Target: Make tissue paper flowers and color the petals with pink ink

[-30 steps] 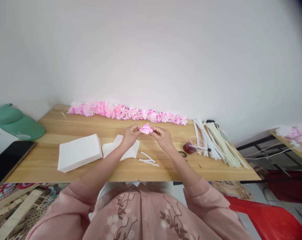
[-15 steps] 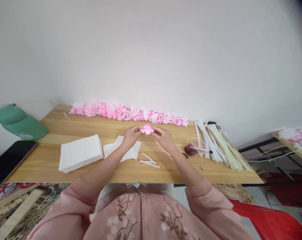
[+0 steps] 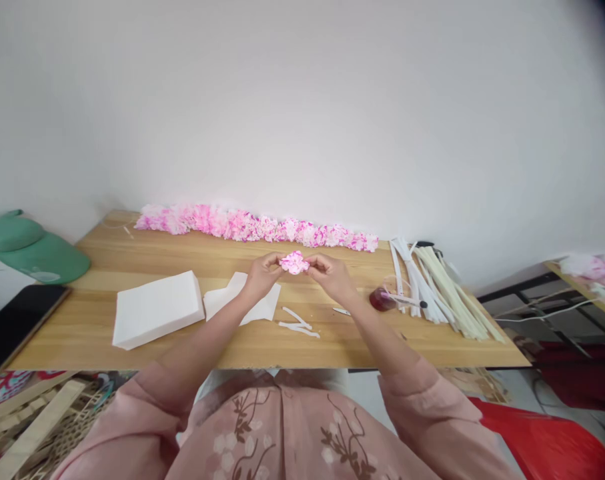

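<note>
A small pink and white artificial flower is held up over the middle of the table, pinched from both sides. My left hand grips its left edge between thumb and fingers. On the opposite edge, the thumb and fingers of my right hand are closed in the same way. White sheets lie partly under my left forearm. Below the flower are some thin white strips. Scissors show only a blade tip beside my right forearm.
A long row of pink flowers runs along the wall. At left are a white block-like stack, a black phone and a green cap. Bundled white and cream strips and a dark red jar stand right.
Both hands keep their pinch on the flower, which is tipped a little, showing more of its face. The view has shifted slightly, and the scissors' blade shows more beside my right forearm.
</note>
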The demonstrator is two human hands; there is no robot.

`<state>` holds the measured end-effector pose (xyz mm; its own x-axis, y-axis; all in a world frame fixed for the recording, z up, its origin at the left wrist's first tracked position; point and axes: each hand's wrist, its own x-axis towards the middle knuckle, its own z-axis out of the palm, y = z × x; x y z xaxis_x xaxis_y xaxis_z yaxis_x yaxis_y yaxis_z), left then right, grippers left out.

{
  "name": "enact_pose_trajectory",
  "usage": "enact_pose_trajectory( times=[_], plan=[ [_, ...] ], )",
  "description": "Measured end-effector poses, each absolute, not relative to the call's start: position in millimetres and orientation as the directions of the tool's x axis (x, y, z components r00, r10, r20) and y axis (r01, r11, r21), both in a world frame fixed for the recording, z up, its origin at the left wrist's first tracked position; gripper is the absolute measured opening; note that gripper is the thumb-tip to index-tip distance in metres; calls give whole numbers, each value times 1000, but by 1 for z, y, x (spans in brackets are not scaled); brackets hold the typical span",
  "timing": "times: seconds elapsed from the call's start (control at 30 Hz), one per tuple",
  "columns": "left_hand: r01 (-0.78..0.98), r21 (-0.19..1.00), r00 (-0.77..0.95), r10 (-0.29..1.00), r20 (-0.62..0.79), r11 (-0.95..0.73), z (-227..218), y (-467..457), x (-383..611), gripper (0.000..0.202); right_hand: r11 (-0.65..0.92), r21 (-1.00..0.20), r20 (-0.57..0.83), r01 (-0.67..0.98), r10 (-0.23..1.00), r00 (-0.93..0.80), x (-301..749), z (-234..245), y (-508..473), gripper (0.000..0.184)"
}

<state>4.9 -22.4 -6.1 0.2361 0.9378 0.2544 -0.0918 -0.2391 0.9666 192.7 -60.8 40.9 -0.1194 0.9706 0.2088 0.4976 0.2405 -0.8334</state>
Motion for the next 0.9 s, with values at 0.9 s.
enact_pose_trajectory(
  times=[0.9],
  plan=[
    [104,983,288,951,115,-150,-11,-27,2,32,-206,-571,103,795,942,319,523,36,1,16]
  ],
)
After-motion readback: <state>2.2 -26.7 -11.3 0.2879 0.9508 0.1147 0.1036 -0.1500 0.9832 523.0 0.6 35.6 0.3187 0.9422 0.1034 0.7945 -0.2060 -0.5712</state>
